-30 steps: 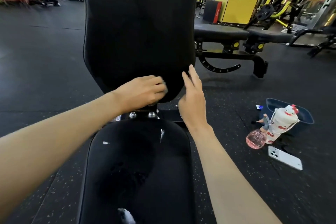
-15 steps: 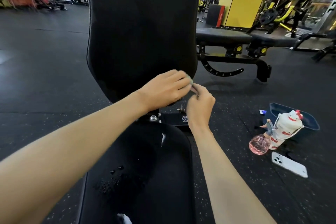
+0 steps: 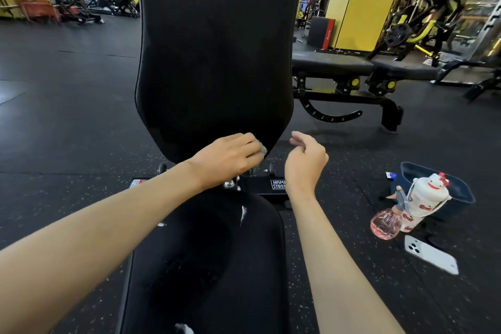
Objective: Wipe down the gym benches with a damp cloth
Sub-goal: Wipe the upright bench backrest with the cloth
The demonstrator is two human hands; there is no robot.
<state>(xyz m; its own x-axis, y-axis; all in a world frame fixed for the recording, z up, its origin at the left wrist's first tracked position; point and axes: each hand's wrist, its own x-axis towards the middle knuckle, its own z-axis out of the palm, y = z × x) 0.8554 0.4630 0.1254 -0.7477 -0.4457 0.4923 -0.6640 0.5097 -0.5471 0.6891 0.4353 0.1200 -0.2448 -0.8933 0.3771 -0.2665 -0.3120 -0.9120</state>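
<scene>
As I wiped the black padded backrest [image 3: 214,62]
My left hand [image 3: 227,160] bunched the limp grey-green cloth [image 3: 262,148], likely its surest hold; my right hand [image 3: 306,163] hung curled, empty.

Smooth matt upholstery on backrest [image 3: 214,62], grey cloth [image 3: 262,147], shiny metal bolts [image 3: 228,184] — speckled rubbery floor [image 3: 67,116], translucent plastic spray bottle [image 3: 385,224]
</scene>
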